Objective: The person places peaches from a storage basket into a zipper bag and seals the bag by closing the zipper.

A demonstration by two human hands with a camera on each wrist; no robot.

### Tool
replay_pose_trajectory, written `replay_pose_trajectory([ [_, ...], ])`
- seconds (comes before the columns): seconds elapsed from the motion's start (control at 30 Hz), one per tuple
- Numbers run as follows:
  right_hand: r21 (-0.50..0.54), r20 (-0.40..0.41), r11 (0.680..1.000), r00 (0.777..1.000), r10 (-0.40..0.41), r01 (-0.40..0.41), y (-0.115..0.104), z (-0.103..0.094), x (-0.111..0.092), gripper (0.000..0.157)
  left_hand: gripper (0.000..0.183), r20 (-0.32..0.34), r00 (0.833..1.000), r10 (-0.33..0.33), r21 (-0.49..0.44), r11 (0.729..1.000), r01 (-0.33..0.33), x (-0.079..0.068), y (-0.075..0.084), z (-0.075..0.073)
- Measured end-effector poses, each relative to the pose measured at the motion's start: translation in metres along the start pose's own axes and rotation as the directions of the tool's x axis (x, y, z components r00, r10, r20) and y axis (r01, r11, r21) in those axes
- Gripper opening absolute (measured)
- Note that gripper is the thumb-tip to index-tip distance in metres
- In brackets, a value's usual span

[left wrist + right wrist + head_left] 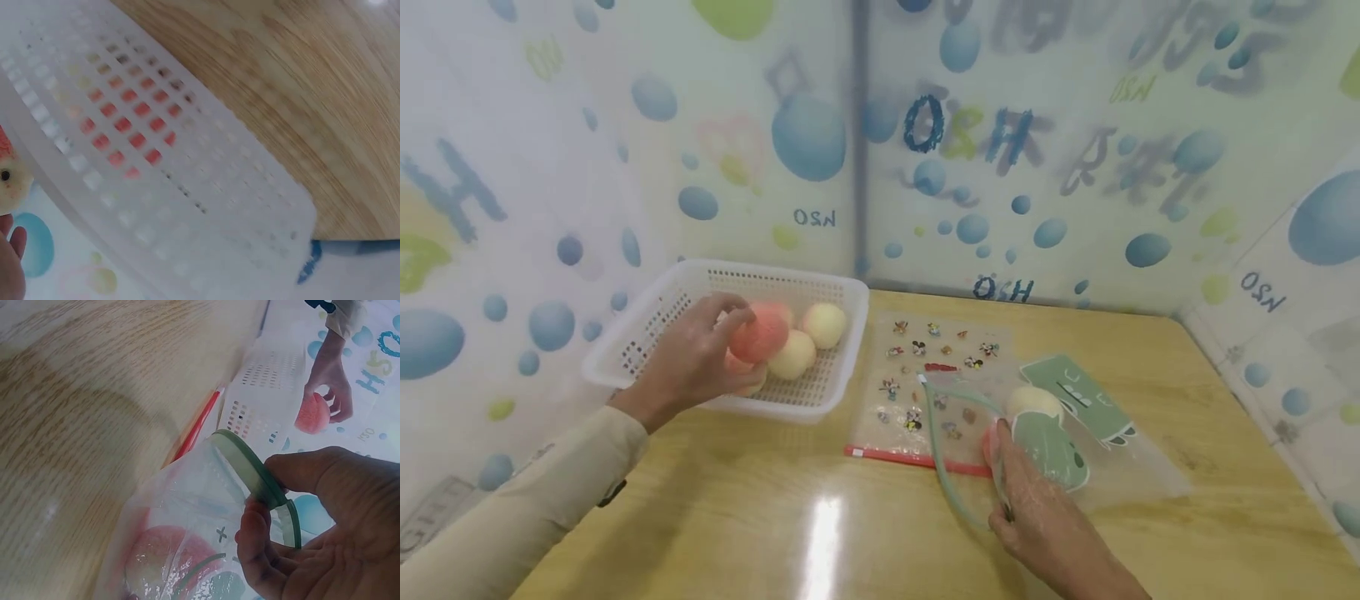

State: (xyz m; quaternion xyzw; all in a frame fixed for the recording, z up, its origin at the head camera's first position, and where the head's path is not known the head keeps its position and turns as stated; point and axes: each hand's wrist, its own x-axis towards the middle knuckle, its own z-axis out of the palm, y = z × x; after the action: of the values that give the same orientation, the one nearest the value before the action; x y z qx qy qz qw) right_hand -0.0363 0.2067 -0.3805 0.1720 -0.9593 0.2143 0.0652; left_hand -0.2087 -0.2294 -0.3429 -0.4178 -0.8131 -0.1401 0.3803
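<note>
In the head view my left hand (pixel 696 354) grips a red peach (pixel 762 332) just above the white plastic basket (pixel 859 321). Part of that peach (pixel 11 178) shows at the left edge of the left wrist view. Several peaches lie in the basket, among them a pale one (pixel 825 325). At right, my right hand (pixel 1048 521) pinches the green zip edge (pixel 259 472) of a clear zip bag (pixel 1142 471) printed with green cartoon figures. The bag's mouth gapes. Inside it are a pale peach (pixel 1033 402) and a reddish peach (pixel 165 559).
Partly beneath the green-edged bag lies another clear zip bag (pixel 917 387), with cartoon characters and a red zip edge (pixel 917 460). The wooden table (pixel 737 508) meets walls (pixel 1045 192) covered in blue bubble prints at the back and sides.
</note>
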Motion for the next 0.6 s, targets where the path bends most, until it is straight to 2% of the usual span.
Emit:
replay_pose_trajectory([
  [0.33,-0.022,0.020,1.000,1.000,0.012,-0.011,0.000,0.000,-0.003,0.097,0.065,-0.107,0.989,0.098,-0.098,0.989,-0.108,0.013,0.048,0.020],
  [0.6,-0.023,-0.012,1.000,1.000,-0.009,0.008,0.002,0.003,-0.005,0.098,0.054,-0.174,0.966,0.191,-0.108,0.971,-0.212,0.019,0.076,0.037],
])
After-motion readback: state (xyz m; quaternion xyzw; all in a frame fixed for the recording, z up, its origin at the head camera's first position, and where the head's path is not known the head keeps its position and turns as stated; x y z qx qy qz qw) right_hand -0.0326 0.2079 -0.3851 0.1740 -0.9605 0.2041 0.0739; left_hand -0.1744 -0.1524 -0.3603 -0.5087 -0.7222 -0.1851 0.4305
